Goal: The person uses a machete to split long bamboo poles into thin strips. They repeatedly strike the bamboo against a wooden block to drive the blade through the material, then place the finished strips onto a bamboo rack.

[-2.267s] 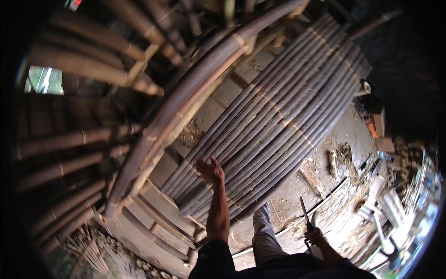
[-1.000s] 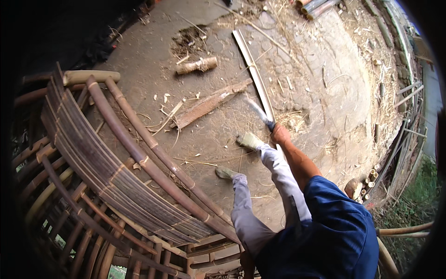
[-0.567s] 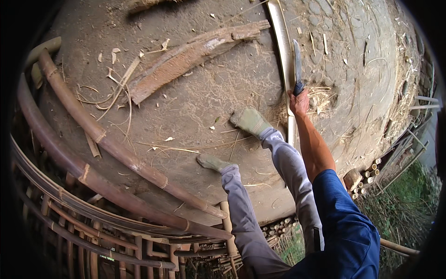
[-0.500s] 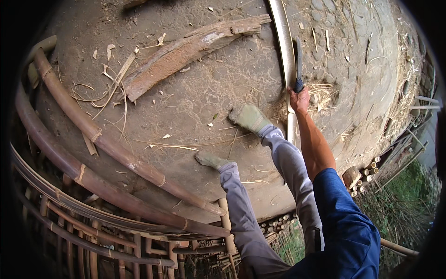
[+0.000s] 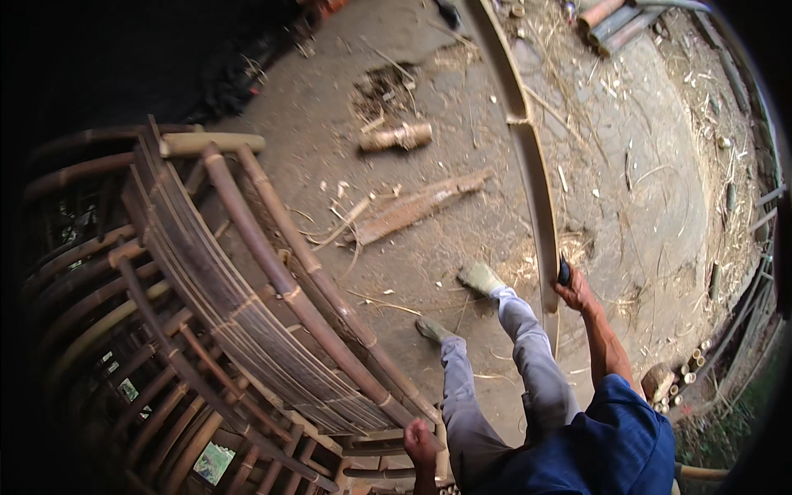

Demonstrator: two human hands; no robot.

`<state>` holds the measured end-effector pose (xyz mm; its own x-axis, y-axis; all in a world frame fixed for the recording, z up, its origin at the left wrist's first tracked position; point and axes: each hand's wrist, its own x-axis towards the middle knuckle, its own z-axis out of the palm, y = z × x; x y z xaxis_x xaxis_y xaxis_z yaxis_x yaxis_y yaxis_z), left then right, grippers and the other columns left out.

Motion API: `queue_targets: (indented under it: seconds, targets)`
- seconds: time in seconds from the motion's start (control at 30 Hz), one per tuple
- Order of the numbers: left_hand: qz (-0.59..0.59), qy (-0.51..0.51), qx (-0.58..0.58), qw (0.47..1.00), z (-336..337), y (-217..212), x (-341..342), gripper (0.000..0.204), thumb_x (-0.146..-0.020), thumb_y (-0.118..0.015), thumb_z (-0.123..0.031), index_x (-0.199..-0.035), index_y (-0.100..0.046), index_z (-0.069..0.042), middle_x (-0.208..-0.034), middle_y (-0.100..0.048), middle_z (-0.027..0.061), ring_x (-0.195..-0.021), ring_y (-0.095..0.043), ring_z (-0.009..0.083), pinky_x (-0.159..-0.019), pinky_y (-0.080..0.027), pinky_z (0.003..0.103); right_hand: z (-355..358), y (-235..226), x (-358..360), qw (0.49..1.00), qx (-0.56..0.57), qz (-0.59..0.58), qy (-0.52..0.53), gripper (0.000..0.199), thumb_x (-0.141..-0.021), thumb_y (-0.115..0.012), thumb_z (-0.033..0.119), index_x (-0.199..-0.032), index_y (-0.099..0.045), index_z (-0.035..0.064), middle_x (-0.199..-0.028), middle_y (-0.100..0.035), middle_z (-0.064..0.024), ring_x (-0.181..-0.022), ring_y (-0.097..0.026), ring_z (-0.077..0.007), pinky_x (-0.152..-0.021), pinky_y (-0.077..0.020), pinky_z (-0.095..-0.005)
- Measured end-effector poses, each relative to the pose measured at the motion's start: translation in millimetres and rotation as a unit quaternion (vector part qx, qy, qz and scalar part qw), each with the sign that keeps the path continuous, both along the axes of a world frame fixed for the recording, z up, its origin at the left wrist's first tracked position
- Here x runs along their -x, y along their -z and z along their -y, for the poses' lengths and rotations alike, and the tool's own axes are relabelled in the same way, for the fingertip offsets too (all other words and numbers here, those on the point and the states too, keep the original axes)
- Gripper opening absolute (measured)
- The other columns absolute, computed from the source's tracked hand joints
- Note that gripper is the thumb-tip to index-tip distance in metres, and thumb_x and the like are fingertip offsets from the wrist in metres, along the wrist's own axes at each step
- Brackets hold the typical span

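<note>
Clenching a short dark tool handle (image 5: pixel 564 271) in the right hand (image 5: pixel 575 290), against or just beside the long tan split-bamboo channel (image 5: pixel 536 177) at right. With the left hand (image 5: pixel 421 440), near the brown slatted bamboo bench (image 5: pixel 219 285), cannot tell whether grasping. Risk of nicked fingers, from raw split edges.

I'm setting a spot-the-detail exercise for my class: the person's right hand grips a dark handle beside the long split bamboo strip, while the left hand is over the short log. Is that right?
Not quite: the left hand is beside the near end of the slatted bamboo bench, as the head view shows; whether it touches is unclear. The rest stands.
</note>
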<state>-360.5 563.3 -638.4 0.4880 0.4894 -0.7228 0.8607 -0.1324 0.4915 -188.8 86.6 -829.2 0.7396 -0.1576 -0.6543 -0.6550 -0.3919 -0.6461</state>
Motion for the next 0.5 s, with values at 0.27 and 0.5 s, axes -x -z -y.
queue_targets:
  seconds: [0.27, 0.5]
  targets:
    - [0.460, 0.047, 0.055, 0.885, -35, -224, -316, 0.077, -0.098, -0.036, -0.062, -0.154, -0.024, -0.011, -0.156, -0.033, 0.0132, -0.144, -0.031, 0.0297, -0.118, -0.018, 0.048, -44, -282, -55, 0.959, -0.200, 0.008, -0.201, 0.044, -0.070, -0.077, 0.022, -0.105, -0.059, 0.0012, -0.078, -0.054, -0.0004, -0.067, -0.048, -0.0131, -0.061, -0.0449, -0.0310]
    - [0.662, 0.020, 0.293, 0.689, -115, -499, -324, 0.107, -0.086, -0.045, -0.077, -0.151, -0.016, 0.003, -0.150, -0.035, 0.0267, -0.141, -0.034, 0.0371, -0.117, -0.023, 0.053, -88, -382, -21, 0.924, -0.255, 0.087, -0.272, 0.050, -0.061, -0.090, 0.030, -0.091, -0.058, 0.0059, -0.078, -0.052, 0.0020, -0.074, -0.048, -0.0123, -0.066, -0.0418, -0.0292]
